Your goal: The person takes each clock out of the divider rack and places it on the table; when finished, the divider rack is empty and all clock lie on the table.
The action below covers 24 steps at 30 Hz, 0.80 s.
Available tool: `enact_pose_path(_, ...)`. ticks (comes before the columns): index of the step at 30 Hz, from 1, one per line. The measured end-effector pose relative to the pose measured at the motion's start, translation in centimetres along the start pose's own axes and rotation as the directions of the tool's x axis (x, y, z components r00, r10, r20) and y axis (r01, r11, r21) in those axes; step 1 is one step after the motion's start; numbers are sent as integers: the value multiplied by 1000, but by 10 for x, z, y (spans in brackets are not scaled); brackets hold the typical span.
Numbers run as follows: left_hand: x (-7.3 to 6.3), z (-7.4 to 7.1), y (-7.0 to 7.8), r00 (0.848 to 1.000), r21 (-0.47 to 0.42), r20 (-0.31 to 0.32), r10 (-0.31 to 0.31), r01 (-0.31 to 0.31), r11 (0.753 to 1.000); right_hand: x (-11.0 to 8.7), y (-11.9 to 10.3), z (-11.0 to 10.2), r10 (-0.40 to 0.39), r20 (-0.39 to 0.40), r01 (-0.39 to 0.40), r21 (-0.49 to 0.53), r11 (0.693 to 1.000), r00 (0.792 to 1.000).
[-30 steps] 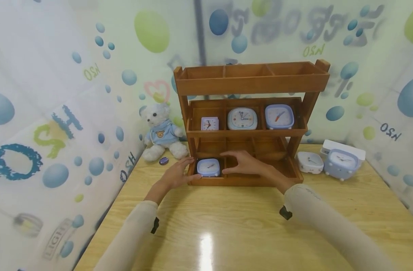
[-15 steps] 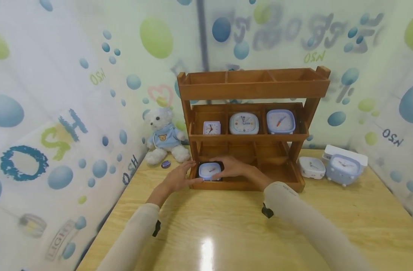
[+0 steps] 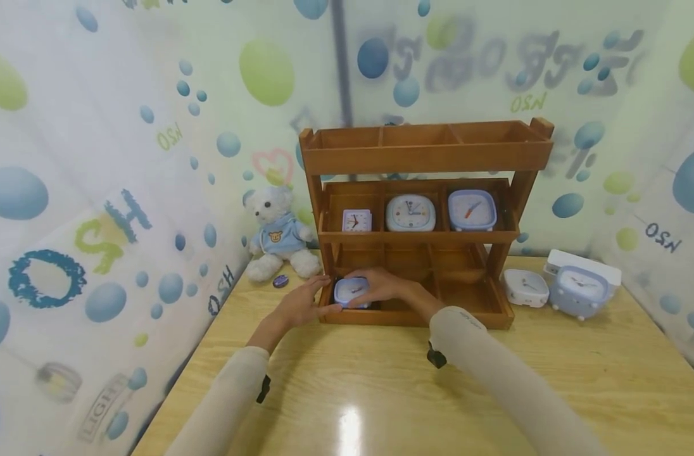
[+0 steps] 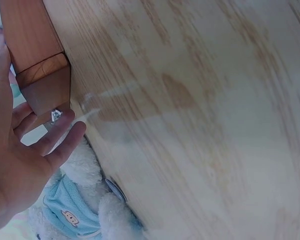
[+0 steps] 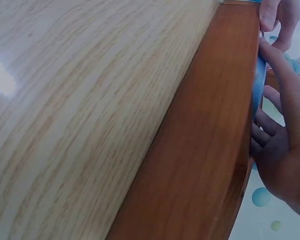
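A small blue alarm clock sits in the bottom left compartment of the brown wooden shelf. From its right side my right hand grips it, thumb at the front and fingers at its side and top. My left hand lies at the shelf's lower left corner, beside the clock. In the left wrist view, the fingers of my left hand are spread by the shelf's wooden end. The right wrist view shows my right hand on the clock's blue edge, mostly hidden by the front board.
On the middle tier stand a small purple clock, a pale blue clock and a blue clock. Right of the shelf are a white clock and a blue clock. A teddy bear sits left, near a purple oval object.
My right hand has moved left from beside the clock and now grips it. My left hand has stayed near the shelf's corner. The head view has tilted slightly.
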<state>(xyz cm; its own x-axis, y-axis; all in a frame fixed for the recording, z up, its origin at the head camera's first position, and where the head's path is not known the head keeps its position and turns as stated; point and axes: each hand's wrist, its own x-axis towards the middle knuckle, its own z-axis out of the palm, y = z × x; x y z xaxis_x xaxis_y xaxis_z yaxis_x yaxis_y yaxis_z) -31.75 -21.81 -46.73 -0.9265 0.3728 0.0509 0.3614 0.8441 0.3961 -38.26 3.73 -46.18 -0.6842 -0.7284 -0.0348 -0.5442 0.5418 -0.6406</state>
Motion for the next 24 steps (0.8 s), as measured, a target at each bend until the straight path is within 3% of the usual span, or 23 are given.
enact_pose_path(12,0,3,-3,1000,20,4,-5,4,1000,1,-1,2,-14,-17,14,-8,1000,1000)
enact_pose_path(24,0,1,-2,1000,22,15,-6,6,1000,-8,1,-8,-102,-177,97,-42,994,979)
